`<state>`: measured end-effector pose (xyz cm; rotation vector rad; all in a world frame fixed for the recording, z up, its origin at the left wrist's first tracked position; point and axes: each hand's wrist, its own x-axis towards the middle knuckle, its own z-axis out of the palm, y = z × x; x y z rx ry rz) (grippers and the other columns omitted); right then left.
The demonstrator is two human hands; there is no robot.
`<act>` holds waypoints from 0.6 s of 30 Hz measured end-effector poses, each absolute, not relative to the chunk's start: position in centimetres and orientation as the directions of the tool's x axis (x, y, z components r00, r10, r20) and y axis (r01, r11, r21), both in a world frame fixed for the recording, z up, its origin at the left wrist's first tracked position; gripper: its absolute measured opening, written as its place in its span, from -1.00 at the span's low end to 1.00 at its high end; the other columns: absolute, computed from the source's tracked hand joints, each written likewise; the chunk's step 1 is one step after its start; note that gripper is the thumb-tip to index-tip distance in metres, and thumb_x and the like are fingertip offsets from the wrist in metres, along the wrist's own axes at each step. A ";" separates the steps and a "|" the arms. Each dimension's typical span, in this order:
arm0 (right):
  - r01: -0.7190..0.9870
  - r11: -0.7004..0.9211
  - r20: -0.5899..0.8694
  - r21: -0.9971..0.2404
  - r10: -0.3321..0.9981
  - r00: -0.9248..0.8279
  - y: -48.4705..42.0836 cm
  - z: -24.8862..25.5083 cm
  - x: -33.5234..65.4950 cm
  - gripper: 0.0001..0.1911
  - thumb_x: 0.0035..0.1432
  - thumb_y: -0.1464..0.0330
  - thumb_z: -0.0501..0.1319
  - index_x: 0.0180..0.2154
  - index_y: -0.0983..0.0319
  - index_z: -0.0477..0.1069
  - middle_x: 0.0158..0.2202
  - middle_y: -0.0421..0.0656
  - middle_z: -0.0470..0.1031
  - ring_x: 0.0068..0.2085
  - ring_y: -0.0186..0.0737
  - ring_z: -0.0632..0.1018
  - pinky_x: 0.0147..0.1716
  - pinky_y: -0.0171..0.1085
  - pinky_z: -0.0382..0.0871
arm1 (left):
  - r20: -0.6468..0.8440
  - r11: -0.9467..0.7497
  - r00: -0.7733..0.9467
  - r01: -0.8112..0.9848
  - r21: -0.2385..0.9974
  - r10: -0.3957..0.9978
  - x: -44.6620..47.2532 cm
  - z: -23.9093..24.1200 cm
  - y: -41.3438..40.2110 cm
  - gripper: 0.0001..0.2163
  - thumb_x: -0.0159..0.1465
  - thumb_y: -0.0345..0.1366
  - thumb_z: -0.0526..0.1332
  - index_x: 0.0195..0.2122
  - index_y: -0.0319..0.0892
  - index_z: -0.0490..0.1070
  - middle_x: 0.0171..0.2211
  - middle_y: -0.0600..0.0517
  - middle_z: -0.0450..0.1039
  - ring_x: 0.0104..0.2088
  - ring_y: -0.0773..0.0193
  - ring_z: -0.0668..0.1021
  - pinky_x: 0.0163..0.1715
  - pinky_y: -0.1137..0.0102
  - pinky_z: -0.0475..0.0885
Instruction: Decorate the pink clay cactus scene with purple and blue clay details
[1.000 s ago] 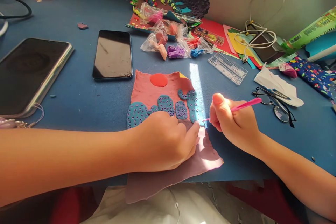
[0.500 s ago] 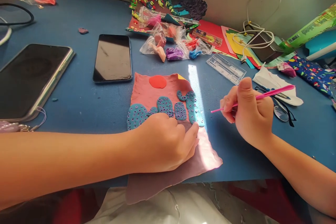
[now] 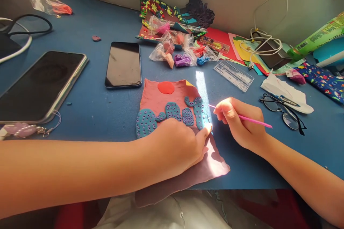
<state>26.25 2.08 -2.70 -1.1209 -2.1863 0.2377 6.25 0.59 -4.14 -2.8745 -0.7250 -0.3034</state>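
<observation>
A clay picture lies in front of me, pink above and mauve below. It bears a red round and several blue cactus-like shapes dotted with small purple rings. Across its middle rests my left hand, its fingers curled. The fingertips press at the picture's right side, by the foot of the tall blue shape; the thumb is hidden. Just right of the picture, my right hand pinches a thin pink clay modelling tool. The tool's tip points left, close to the tall blue shape.
Two phones lie on the blue table at left. Behind the picture are bagged clay pieces and a clear plastic tray. Glasses lie beyond my right hand, near coloured paper and a coiled white cable.
My right hand has moved left and tipped over, bringing the tool's tip to the picture's right side. My left fingertips have shifted slightly towards the right edge. The view has turned a little left.
</observation>
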 end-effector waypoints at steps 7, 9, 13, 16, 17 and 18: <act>0.736 0.574 0.474 -0.359 0.791 -0.386 2.5 -2.7 26.2 -0.96 0.24 0.44 0.10 -0.28 0.20 0.29 -0.48 -0.28 0.41 -0.55 -0.44 0.39 -0.52 -0.43 0.31 | 0.399 -0.874 0.846 0.452 -0.181 0.355 5.8 -4.3 0.4 -0.73 0.24 -0.33 0.11 -0.06 -0.30 0.40 -0.70 0.11 0.28 -0.71 0.30 0.33 -0.70 0.40 0.00; 0.745 0.597 0.481 -0.296 0.767 -0.423 2.9 -3.0 26.7 -0.92 0.23 0.47 0.09 -0.24 0.19 0.30 -0.41 -0.23 0.44 -0.53 -0.42 0.40 -0.53 -0.42 0.33 | 0.503 -0.901 0.821 0.400 -0.168 0.271 5.6 -3.9 0.5 -0.74 0.26 -0.38 0.08 -0.06 -0.33 0.37 -0.66 0.11 0.29 -0.68 0.32 0.33 -0.68 0.39 0.11; 0.740 0.664 0.447 -0.104 0.696 -0.562 4.2 -3.6 27.8 -0.79 0.21 0.55 0.02 -0.21 0.19 0.32 -0.26 -0.11 0.46 -0.30 -0.27 0.50 -0.40 -0.33 0.42 | 0.561 -0.930 0.754 0.358 0.084 0.341 5.4 -3.0 0.8 -0.73 0.26 -0.54 -0.04 -0.03 -0.35 0.25 -0.40 -0.03 0.43 -0.43 0.27 0.45 -0.41 0.36 0.37; 0.750 0.661 0.414 0.002 0.682 -0.603 4.8 -3.7 28.3 -0.72 0.20 0.58 -0.02 -0.15 0.18 0.32 -0.22 -0.07 0.47 -0.22 -0.17 0.50 -0.31 -0.23 0.45 | 0.504 -0.827 0.669 0.336 0.451 0.547 5.3 -2.5 1.5 -0.74 0.29 -0.55 -0.06 0.00 -0.30 0.17 -0.21 -0.08 0.43 -0.25 0.30 0.48 -0.28 0.42 0.40; 0.752 0.659 0.415 0.009 0.682 -0.602 4.9 -3.6 28.3 -0.69 0.20 0.58 -0.03 -0.10 0.18 0.31 -0.21 -0.07 0.47 -0.21 -0.16 0.50 -0.30 -0.21 0.45 | 0.449 -0.760 0.656 0.313 0.569 0.606 5.3 -2.3 1.9 -0.77 0.32 -0.49 -0.03 0.00 -0.27 0.17 -0.20 -0.06 0.43 -0.27 0.32 0.48 -0.31 0.44 0.40; 0.753 0.658 0.422 0.001 0.682 -0.597 4.8 -3.3 28.2 -0.67 0.21 0.57 -0.03 -0.05 0.17 0.28 -0.19 -0.06 0.46 -0.20 -0.15 0.50 -0.29 -0.20 0.45 | 0.384 -0.689 0.661 0.284 0.667 0.645 5.2 -2.1 2.3 -0.79 0.33 -0.42 0.00 -0.01 -0.24 0.18 -0.24 -0.02 0.43 -0.32 0.34 0.48 -0.34 0.45 0.39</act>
